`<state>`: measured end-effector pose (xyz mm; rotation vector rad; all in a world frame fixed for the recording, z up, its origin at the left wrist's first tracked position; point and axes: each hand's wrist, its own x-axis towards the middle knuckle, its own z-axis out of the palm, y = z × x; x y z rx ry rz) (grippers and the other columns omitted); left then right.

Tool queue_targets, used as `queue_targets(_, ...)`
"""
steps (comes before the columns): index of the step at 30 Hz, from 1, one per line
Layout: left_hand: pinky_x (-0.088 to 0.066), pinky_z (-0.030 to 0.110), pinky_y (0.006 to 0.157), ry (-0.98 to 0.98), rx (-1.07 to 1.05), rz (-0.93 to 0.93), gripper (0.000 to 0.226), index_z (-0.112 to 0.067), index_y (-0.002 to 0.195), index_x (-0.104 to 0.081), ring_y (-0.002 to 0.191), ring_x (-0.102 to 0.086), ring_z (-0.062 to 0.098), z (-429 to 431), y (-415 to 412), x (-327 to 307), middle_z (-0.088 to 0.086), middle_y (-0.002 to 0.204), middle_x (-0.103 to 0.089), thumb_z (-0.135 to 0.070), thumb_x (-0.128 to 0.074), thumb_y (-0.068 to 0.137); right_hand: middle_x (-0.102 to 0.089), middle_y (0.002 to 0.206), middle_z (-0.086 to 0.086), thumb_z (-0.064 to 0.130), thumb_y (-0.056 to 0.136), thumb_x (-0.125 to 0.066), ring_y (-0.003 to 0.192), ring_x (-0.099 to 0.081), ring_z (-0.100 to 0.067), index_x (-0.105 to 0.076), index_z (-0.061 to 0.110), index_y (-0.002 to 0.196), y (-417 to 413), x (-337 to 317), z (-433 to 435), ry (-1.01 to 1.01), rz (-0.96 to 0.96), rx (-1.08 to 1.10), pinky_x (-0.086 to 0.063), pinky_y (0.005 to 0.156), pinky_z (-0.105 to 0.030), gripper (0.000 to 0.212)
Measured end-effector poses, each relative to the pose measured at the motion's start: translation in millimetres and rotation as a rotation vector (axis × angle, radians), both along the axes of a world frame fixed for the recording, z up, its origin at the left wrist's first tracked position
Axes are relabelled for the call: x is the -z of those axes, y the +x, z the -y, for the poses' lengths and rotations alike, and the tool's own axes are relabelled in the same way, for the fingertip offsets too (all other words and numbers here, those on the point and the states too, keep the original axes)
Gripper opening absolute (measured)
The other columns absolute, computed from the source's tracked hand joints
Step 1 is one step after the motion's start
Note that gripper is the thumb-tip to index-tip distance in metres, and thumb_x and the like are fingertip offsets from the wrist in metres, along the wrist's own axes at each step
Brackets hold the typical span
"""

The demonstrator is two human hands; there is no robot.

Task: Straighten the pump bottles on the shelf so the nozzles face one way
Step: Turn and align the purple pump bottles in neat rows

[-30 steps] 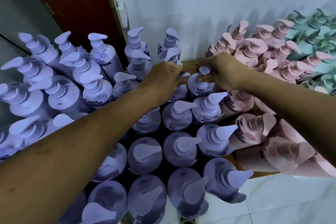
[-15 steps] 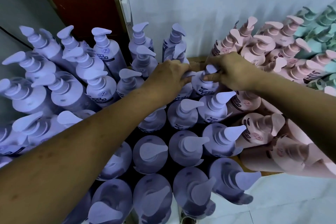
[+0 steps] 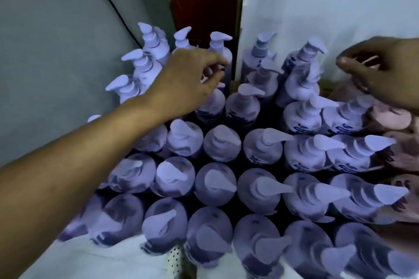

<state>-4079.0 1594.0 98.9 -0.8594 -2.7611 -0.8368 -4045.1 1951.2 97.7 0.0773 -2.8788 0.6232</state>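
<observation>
Head view: left hand (image 3: 188, 79) half-curled, fingertips at a back-row lilac plastic pump bottle (image 3: 221, 45); right hand (image 3: 385, 70) curled, blurred. Can't tell either grip. Roughly thirty lilac bottles.

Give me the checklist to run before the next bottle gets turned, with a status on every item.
1. Front purple bottles: nozzles point toward the picture's right. Ok.
2. Back-left bottles: nozzles point left, against the rest. Not ok.
3. Left hand at the back-row bottle, whose nozzle points right; grip: cannot tell.
4. Right hand, blurred near the right edge; whether it holds anything: cannot tell.
5. Pink bottles: too blurred, nozzle direction: cannot tell.
</observation>
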Motion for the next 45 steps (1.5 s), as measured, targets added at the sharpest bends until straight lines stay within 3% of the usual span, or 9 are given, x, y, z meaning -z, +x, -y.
queue_targets(3,-0.05,0.025,0.076,-0.102,-0.203,0.012,0.023,-0.02,0.109,-0.069,0.072,-0.061,0.011,70,-13,-7,0.001,0.089,-0.071,-0.021,-0.059,0.089,-0.067,0.081,0.014,0.054,0.088,-0.054,0.073,-0.062,0.003,-0.065,0.034,0.095,-14,-6,63,0.013,-0.056,-0.092,-0.041,0.064,-0.003,0.024)
queue_targets(11,-0.048,0.036,0.081,-0.381,-0.572,0.176,0.025,-0.01,0.098,-0.069,0.099,-0.062,0.038,157,-38,15,0.02,0.103,-0.068,-0.029,-0.059,0.086,-0.069,0.082,-0.012,0.032,0.096,-0.053,0.072,-0.062,-0.031,-0.066,0.015,0.108,-56,9,250,0.063,0.062,-0.421,-0.053,0.068,-0.041,0.025)
queue_targets(16,-0.037,0.033,0.069,-0.478,-0.502,0.142,0.027,-0.012,0.1,-0.069,0.098,-0.06,0.038,152,-43,31,0.017,0.108,-0.066,-0.032,-0.058,0.086,-0.062,0.098,-0.006,0.056,0.09,-0.05,0.093,-0.059,-0.034,-0.051,0.025,0.13,-74,36,317,0.247,0.151,-0.475,-0.046,0.066,-0.036,0.051)
queue_targets(19,-0.046,0.034,0.074,-0.488,-0.412,0.168,0.02,-0.01,0.095,-0.072,0.095,-0.061,0.035,158,-46,29,0.015,0.105,-0.068,-0.022,-0.061,0.083,-0.062,0.112,-0.015,0.035,0.094,-0.049,0.098,-0.056,-0.038,-0.051,0.024,0.128,-78,44,329,0.46,0.159,-0.481,-0.036,0.062,-0.034,0.036)
queue_targets(23,-0.046,0.027,0.076,-0.411,-0.318,0.181,0.022,-0.014,0.092,-0.076,0.093,-0.063,0.029,161,-40,19,0.008,0.099,-0.072,-0.008,-0.059,0.08,-0.06,0.112,-0.013,0.016,0.091,-0.054,0.095,-0.056,-0.035,-0.053,0.031,0.129,-79,40,328,0.346,0.259,-0.5,-0.031,0.05,-0.029,0.041)
queue_targets(32,-0.041,0.024,0.08,-0.272,-0.474,0.189,0.027,-0.019,0.109,-0.069,0.101,-0.06,0.026,165,-35,17,0.009,0.108,-0.066,-0.019,-0.064,0.082,-0.048,0.112,-0.008,-0.005,0.085,-0.049,0.095,-0.053,-0.031,-0.072,0.022,0.101,-72,23,324,0.265,0.297,-0.781,-0.045,0.077,-0.039,0.039)
queue_targets(36,-0.048,0.038,0.083,-0.359,-0.628,0.153,0.033,-0.004,0.091,-0.062,0.1,-0.058,0.038,163,-36,19,0.02,0.103,-0.063,-0.036,-0.064,0.085,-0.057,0.119,-0.012,0.008,0.096,-0.036,0.103,-0.054,-0.032,-0.061,0.012,0.118,-74,26,324,0.324,0.203,-0.658,-0.047,0.082,-0.041,0.033)
queue_targets(40,-0.045,0.037,0.078,-0.415,-0.591,0.177,0.032,-0.009,0.076,-0.045,0.099,-0.055,0.041,159,-39,17,0.026,0.099,-0.062,-0.033,-0.062,0.088,-0.04,0.066,-0.005,0.045,0.098,-0.039,0.061,-0.039,-0.02,-0.038,0.01,0.064,-68,32,332,0.55,0.148,-0.566,-0.024,0.052,-0.026,0.048)
queue_targets(45,-0.048,0.037,0.081,-0.414,-0.54,0.23,0.026,-0.001,0.097,-0.061,0.103,-0.054,0.034,161,-41,17,0.017,0.106,-0.062,-0.021,-0.066,0.08,-0.033,0.063,-0.003,0.035,0.097,-0.045,0.055,-0.029,-0.015,-0.029,0.013,0.061,-72,37,340,0.483,0.24,-0.527,-0.016,0.048,-0.027,0.045)
